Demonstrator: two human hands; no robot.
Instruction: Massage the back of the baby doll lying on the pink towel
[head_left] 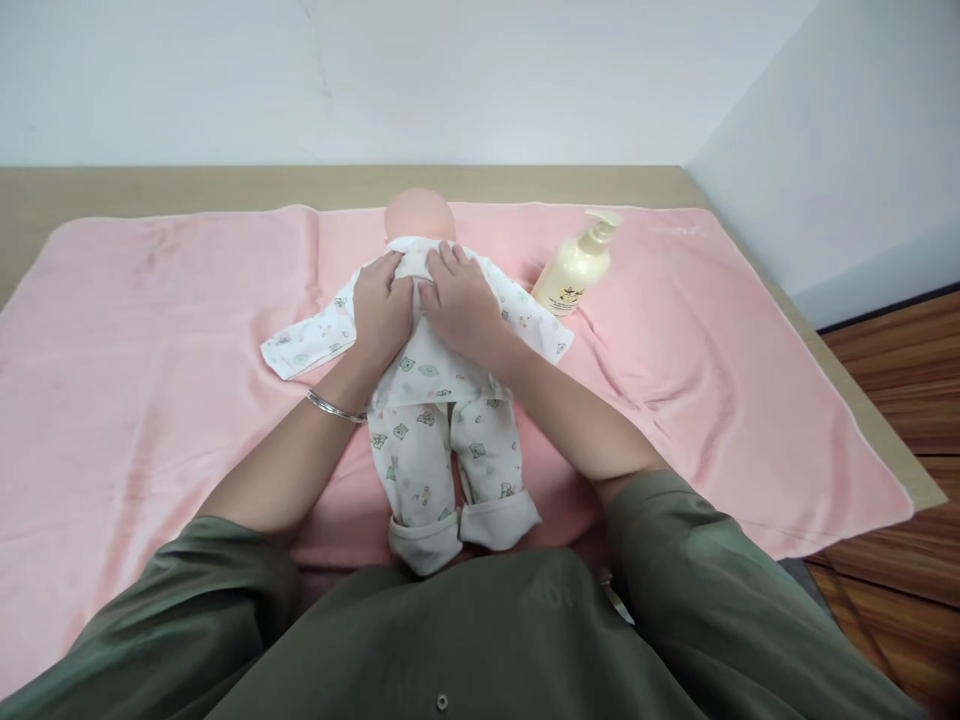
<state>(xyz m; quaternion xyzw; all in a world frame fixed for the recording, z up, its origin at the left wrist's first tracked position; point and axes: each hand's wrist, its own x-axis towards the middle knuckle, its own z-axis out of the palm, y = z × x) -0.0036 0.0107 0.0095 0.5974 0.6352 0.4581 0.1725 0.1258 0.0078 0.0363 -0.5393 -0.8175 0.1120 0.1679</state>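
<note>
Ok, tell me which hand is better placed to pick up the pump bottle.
Likely the right hand: it rests on the printed doll shirt, on the side nearer the pump bottle; the left hand lies farther off.

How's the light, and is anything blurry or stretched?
Head view: soft, diffuse light, gentle shading in folds of the pink cloth; head view: left hand and right hand, resting on the doll, show no obvious motion blur; head view: dark green sleeves look stretched near the lower corners, fine print on the pump bottle is unreadable.
</note>
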